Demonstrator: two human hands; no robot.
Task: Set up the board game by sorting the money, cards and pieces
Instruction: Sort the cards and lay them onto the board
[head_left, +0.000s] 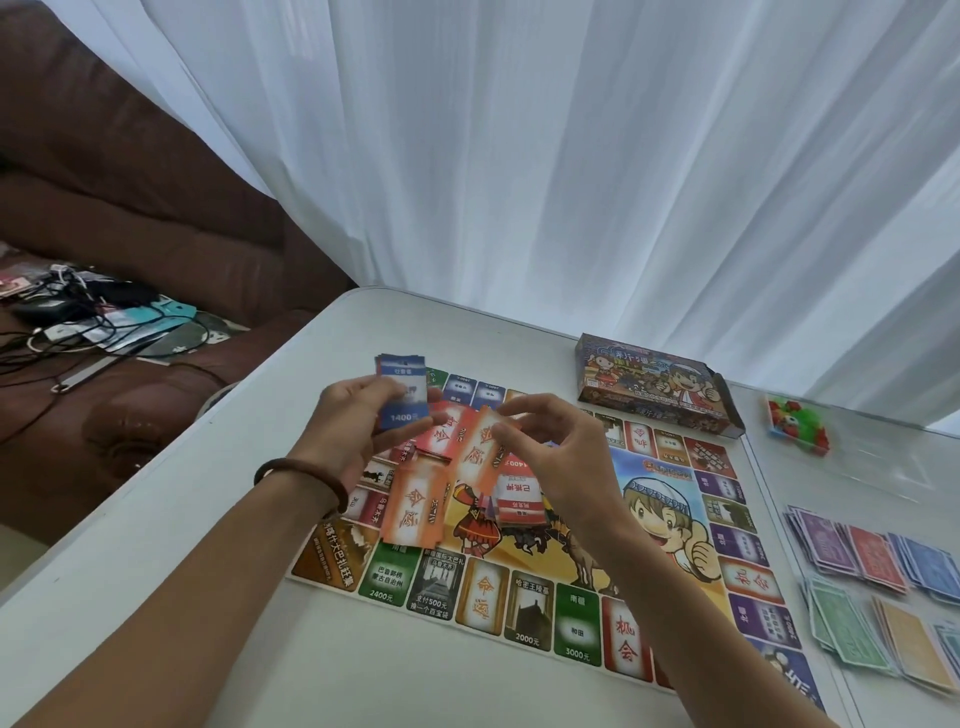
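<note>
We see a white table (208, 597) from above, with the game board (524, 608) unfolded flat in the centre of the frame.

The money looks sorted. The paper money (878, 558) lies in separate purple, red, blue, green and orange piles at the lower right, off the board. The cards are mid-sort. The left hand (353, 421), left of centre, has fingers and thumb curled round a stack of blue cards (402, 400). The right hand (566, 457), just right of centre, pinches the top edge of one orange card (480, 452) between thumb and forefinger, with the other fingers spread loosely. Under the hands, loose orange cards (415, 509), a red pile (441, 434) and a red-and-white pile (514, 493) lie on the board, overlapping and untidy.

The pieces seem untouched. A small clear bag (797, 423) of red and green bits lies at the right edge, near the open game box (654, 387).

The blue stack stands with its long axis running up and down the frame. Its printed face is toward us and the "1400" end is lowest. The orange card hangs lengthways, tilted from upper right to lower left.
</note>
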